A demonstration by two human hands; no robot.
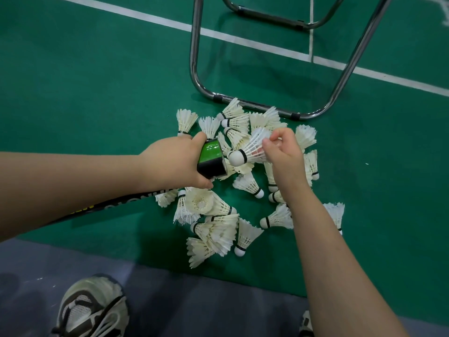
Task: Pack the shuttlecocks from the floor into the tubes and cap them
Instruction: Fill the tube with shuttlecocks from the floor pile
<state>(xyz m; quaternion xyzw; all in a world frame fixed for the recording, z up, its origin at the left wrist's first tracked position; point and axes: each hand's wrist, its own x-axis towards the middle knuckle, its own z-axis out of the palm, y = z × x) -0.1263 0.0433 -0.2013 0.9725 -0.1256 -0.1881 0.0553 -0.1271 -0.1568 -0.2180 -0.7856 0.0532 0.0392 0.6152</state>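
- The feather shuttlecock (251, 148) is pinched by its skirt in the right hand (285, 154), with the white cork aimed left at the tube mouth just beside it.
- The black-and-green tube (211, 158) is gripped round its open end by the left hand (170, 164); its body runs back beneath that forearm.
- The two long axes are judged nearly in line, so a cork-first push leftward is called for.
- White feathers and a black band are seen.
- Loose shuttlecocks (213, 229) are heaped on the green court floor (97, 93) below both hands.

A chrome frame (195, 45) stands on the green floor (97, 81), crossed by a white line (145, 15). Nearer lies a grey strip (194, 300) under a shoe (92, 310) (a second shoe (305, 324) shows only partly).
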